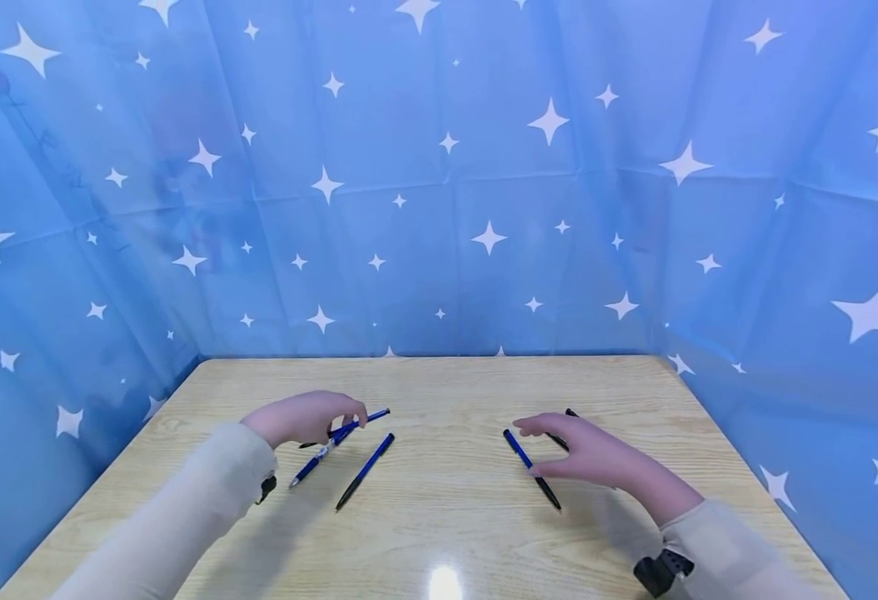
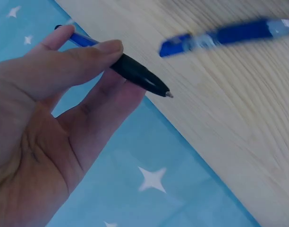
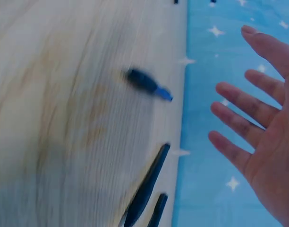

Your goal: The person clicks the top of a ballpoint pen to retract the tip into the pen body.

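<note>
My left hand (image 1: 307, 417) pinches a blue-and-black ballpoint pen (image 2: 140, 75) between thumb and fingers, its metal tip pointing away from the palm in the left wrist view. Below that hand lies a blue pen with a whitish patterned middle (image 1: 311, 467). Just right of it rests another blue-and-black pen (image 1: 366, 472). On the right side, my right hand (image 1: 589, 450) hovers over the table with fingers spread and nothing held. A blue-and-black pen (image 1: 517, 448) lies by its thumb and fingertips. Black pens (image 3: 147, 187) show on the table too, partly hidden by this hand in the head view.
The pens lie on a light wood-grain table (image 1: 446, 517). A blue curtain with white stars (image 1: 439, 208) stands behind the table and along both sides. Black wrist straps (image 1: 660, 573) sit at the pale sleeves (image 1: 177, 508).
</note>
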Motion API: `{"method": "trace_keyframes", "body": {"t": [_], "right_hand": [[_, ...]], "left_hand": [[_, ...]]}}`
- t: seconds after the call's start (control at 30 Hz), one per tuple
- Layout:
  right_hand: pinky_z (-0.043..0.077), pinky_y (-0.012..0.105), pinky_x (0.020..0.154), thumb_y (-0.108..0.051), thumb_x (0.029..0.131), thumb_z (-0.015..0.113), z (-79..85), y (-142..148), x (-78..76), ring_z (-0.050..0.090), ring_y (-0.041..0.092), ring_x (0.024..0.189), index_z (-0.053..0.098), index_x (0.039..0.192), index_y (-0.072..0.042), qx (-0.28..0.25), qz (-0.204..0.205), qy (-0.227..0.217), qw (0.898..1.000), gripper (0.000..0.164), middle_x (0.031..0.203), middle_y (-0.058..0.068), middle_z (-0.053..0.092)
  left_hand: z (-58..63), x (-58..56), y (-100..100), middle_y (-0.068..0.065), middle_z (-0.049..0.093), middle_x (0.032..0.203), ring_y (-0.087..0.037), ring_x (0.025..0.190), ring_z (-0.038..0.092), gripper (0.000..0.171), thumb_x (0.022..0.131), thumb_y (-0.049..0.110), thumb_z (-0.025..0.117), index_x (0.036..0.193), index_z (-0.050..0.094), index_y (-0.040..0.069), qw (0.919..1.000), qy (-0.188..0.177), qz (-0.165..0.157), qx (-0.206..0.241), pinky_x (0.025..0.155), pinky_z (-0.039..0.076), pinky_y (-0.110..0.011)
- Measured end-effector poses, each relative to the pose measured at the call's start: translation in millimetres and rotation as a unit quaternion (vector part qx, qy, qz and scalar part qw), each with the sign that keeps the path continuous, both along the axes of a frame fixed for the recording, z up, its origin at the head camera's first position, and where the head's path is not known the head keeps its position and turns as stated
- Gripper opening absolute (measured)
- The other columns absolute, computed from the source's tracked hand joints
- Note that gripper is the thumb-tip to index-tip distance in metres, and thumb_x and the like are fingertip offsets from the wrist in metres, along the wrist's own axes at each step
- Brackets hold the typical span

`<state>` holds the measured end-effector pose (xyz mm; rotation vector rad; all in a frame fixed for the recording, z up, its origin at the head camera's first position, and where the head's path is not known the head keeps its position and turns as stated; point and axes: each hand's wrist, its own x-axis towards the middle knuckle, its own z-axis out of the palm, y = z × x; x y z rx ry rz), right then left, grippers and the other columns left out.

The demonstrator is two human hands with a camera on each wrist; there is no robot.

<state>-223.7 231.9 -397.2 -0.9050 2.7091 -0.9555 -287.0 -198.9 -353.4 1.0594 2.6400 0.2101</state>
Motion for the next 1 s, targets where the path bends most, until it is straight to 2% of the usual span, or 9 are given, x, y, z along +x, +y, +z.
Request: {"method": "trace_keyframes", "body": {"t": [0.17, 0.37, 0.6, 0.8, 1.0], "right_hand": [[0.042, 0.056, 0.095, -0.039, 0.088, 0.072, 2.8, -17, 0.9, 0.051, 0.029, 0.122, 0.049, 0.142, -0.014, -0.026, 0.016, -0.008, 1.0, 0.064, 0.135, 0.007, 0.055], [0.039, 0.057, 0.099, -0.04, 0.087, 0.074, 2.5, -32, -1.7, 0.051, 0.026, 0.123, 0.049, 0.143, -0.016, -0.042, 0.021, -0.009, 0.999, 0.065, 0.131, 0.001, 0.059], [0.039, 0.057, 0.099, -0.037, 0.088, 0.073, 2.7, -49, -6.1, 0.054, 0.022, 0.119, 0.05, 0.142, -0.018, -0.086, 0.021, 0.028, 0.996, 0.062, 0.127, -0.001, 0.062], [0.04, 0.054, 0.098, -0.03, 0.087, 0.075, 4.7, -63, -7.7, 0.052, 0.022, 0.122, 0.054, 0.138, -0.025, -0.149, -0.01, 0.055, 0.987, 0.055, 0.123, -0.008, 0.063], [0.039, 0.056, 0.099, -0.028, 0.088, 0.075, 12.4, -76, -6.2, 0.053, 0.024, 0.12, 0.057, 0.134, -0.024, -0.198, -0.039, 0.085, 0.976, 0.05, 0.121, -0.007, 0.064]], "left_hand": [[-1.5, 7.7, 15, 0.005, 0.061, 0.105, -0.018, 0.092, 0.06, 0.06, 0.077, -0.02, 0.069, 0.117, 0.062, 0.024, 0.9996, 0.016, -0.025, 0.004, 0.076, 0.05, -0.033], [0.3, 17.1, 29, 0.005, 0.061, 0.103, -0.01, 0.076, 0.059, 0.06, 0.079, -0.019, 0.066, 0.123, 0.059, 0.021, 0.9989, -0.009, -0.026, 0.037, 0.069, 0.05, -0.028], [-1.4, 19.8, 46, 0.004, 0.062, 0.102, -0.007, 0.085, 0.059, 0.053, 0.085, -0.009, 0.068, 0.127, 0.056, 0.02, 0.9965, 0.001, -0.028, 0.079, 0.073, 0.051, -0.026], [-5.6, 23.4, 58, 0.004, 0.062, 0.1, -0.006, 0.085, 0.059, 0.05, 0.085, -0.003, 0.073, 0.128, 0.056, 0.016, 0.9903, 0.012, -0.019, 0.137, 0.075, 0.052, -0.029], [-9.2, 30.9, 69, 0.004, 0.062, 0.099, -0.007, 0.086, 0.062, 0.05, 0.085, -0.003, 0.073, 0.128, 0.057, 0.016, 0.9788, 0.019, 0.005, 0.204, 0.074, 0.052, -0.026]]}}
